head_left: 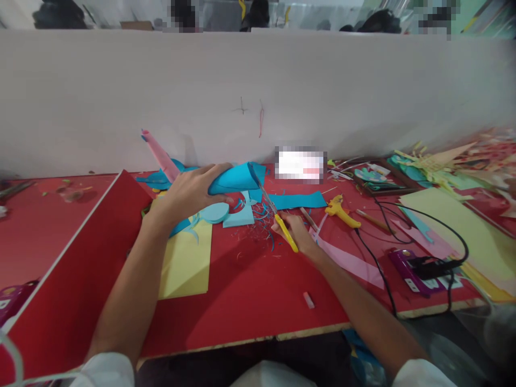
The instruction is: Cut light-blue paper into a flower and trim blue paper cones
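Note:
My left hand [197, 188] is closed round a rolled piece of bright blue paper [234, 180], raised a little above the red table. Yellow-handled scissors [287, 232], seen nearly edge-on, are in my right hand [296, 228]. Their metal blades reach up to the right end of the blue roll. Behind my left wrist a pink paper tube [161, 156] leans up beside other blue paper pieces. Below the roll lie a light blue paper offcut [238, 217] and thin blue paper shreds [262, 215]. A flat blue strip [298, 201] rests to the right of the blades.
A yellow glue gun [342, 211] with a black cable lies right of my right hand. Further right is a purple power strip [417, 271]. Yellow paper [187, 263] lies under my left forearm. A red upright panel [92, 258] stands left; a white partition [161, 86] rises behind.

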Demonstrator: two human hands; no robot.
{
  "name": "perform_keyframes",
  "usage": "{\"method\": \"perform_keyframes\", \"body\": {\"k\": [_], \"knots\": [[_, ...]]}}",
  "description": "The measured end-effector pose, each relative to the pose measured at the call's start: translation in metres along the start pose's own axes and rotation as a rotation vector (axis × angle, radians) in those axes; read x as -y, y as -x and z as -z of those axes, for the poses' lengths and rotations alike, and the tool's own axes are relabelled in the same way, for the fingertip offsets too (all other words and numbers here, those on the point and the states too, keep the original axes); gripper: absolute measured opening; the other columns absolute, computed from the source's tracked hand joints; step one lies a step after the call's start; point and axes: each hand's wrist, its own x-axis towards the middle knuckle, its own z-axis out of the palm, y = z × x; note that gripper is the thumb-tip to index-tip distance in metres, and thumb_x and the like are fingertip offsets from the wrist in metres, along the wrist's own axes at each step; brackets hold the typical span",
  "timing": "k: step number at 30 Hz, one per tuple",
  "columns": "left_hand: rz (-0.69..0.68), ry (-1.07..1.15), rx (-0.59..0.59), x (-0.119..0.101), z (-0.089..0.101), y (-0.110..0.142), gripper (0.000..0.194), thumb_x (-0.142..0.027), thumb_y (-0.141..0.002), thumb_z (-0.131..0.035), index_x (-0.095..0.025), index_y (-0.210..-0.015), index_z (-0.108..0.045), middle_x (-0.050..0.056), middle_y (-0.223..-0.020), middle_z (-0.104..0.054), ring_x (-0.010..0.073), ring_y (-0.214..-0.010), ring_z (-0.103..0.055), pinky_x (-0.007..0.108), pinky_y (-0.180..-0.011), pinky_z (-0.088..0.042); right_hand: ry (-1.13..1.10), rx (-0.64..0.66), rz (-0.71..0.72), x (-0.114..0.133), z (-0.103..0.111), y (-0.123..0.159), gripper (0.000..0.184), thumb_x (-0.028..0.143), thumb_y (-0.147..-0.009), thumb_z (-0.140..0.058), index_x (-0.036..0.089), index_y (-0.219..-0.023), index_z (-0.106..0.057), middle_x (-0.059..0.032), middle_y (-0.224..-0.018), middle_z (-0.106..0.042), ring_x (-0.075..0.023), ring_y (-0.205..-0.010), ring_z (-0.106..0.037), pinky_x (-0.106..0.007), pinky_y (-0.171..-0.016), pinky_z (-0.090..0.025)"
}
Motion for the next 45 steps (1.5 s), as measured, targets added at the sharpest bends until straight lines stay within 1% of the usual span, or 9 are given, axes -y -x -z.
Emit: {"method": "perform_keyframes", "body": {"k": [5,12,17,22,27,30,38,41,45], "knots": [[-0.019,0.024,0.007,0.000,-0.004,-0.002,0.080,-0.064,-0.089,-0.071,-0.030,-0.158,-0.050,0.014,-0.145,-0.069,0.0390,-0.123,-0.070,0.044,-0.096,-0.055,0.010,-0.028,-0.010,0.004,0.001,0.001,0.043,0.063,-0.086,-0.069,0.023,-0.073,-0.058,-0.0042,-0.066,-0.065,-0.0224,-0.064,-0.060,-0.034,-0.061,-0.043],[-0.008,0.056,0.015,0.002,-0.006,-0.003,0.084,-0.065,-0.087,-0.072,-0.029,-0.160,-0.048,0.014,-0.148,-0.067,0.0403,-0.128,-0.068,0.046,-0.101,-0.054,-0.067,-0.047,-0.055,-0.002,-0.003,-0.002,0.047,0.068,-0.077,-0.074,0.023,-0.072,-0.059,-0.0035,-0.065,-0.063,-0.0214,-0.062,-0.057,-0.034,-0.059,-0.044],[0.001,0.135,0.036,0.003,0.000,-0.002,0.085,-0.069,-0.085,-0.074,-0.030,-0.156,-0.052,0.012,-0.137,-0.073,0.0364,-0.118,-0.072,0.043,-0.094,-0.056,-0.115,0.010,-0.013,0.003,-0.004,0.000,0.036,0.056,-0.085,-0.064,0.023,-0.074,-0.057,-0.0042,-0.070,-0.066,-0.0205,-0.066,-0.059,-0.032,-0.060,-0.046],[0.007,0.187,0.054,0.000,0.004,0.000,0.086,-0.071,-0.083,-0.075,-0.030,-0.155,-0.053,0.011,-0.131,-0.075,0.0344,-0.112,-0.073,0.040,-0.089,-0.056,-0.131,0.025,-0.009,0.006,-0.003,0.001,0.031,0.052,-0.086,-0.062,0.023,-0.077,-0.055,-0.0024,-0.071,-0.062,-0.0188,-0.066,-0.057,-0.031,-0.062,-0.044],[0.012,0.212,0.069,-0.002,0.005,0.000,0.085,-0.071,-0.085,-0.074,-0.029,-0.156,-0.053,0.011,-0.133,-0.075,0.0341,-0.113,-0.073,0.040,-0.092,-0.056,-0.158,0.017,-0.006,-0.001,-0.007,0.000,0.031,0.053,-0.084,-0.063,0.024,-0.080,-0.053,-0.0014,-0.074,-0.064,-0.0179,-0.067,-0.057,-0.032,-0.064,-0.045],[0.005,0.213,0.081,-0.002,0.003,-0.001,0.090,-0.073,-0.083,-0.075,-0.026,-0.156,-0.052,0.013,-0.137,-0.073,0.0357,-0.117,-0.072,0.042,-0.096,-0.055,-0.182,0.022,-0.017,-0.002,-0.010,0.001,0.030,0.052,-0.085,-0.064,0.024,-0.082,-0.053,-0.0014,-0.076,-0.063,-0.0174,-0.066,-0.058,-0.032,-0.063,-0.046],[-0.004,0.238,0.083,-0.002,-0.003,-0.002,0.096,-0.078,-0.081,-0.073,-0.026,-0.159,-0.050,0.014,-0.147,-0.068,0.0380,-0.127,-0.068,0.045,-0.100,-0.056,-0.208,0.011,-0.015,0.008,-0.007,0.003,0.035,0.056,-0.086,-0.063,0.023,-0.082,-0.053,-0.0016,-0.073,-0.060,-0.0171,-0.064,-0.054,-0.030,-0.059,-0.044],[0.005,0.247,0.100,-0.002,-0.002,-0.002,0.099,-0.078,-0.081,-0.074,-0.026,-0.161,-0.048,0.013,-0.146,-0.068,0.0369,-0.126,-0.068,0.043,-0.101,-0.055,-0.176,0.012,-0.004,0.010,-0.005,0.003,0.037,0.059,-0.087,-0.063,0.024,-0.079,-0.052,-0.0012,-0.070,-0.058,-0.0175,-0.063,-0.053,-0.030,-0.058,-0.043],[0.025,0.243,0.132,-0.003,-0.001,-0.002,0.099,-0.076,-0.080,-0.076,-0.026,-0.161,-0.048,0.012,-0.138,-0.073,0.0349,-0.121,-0.070,0.040,-0.100,-0.054,-0.125,0.008,0.006,0.008,-0.004,0.002,0.040,0.061,-0.088,-0.062,0.024,-0.076,-0.051,-0.0010,-0.068,-0.058,-0.0174,-0.062,-0.051,-0.031,-0.059,-0.042]]}}
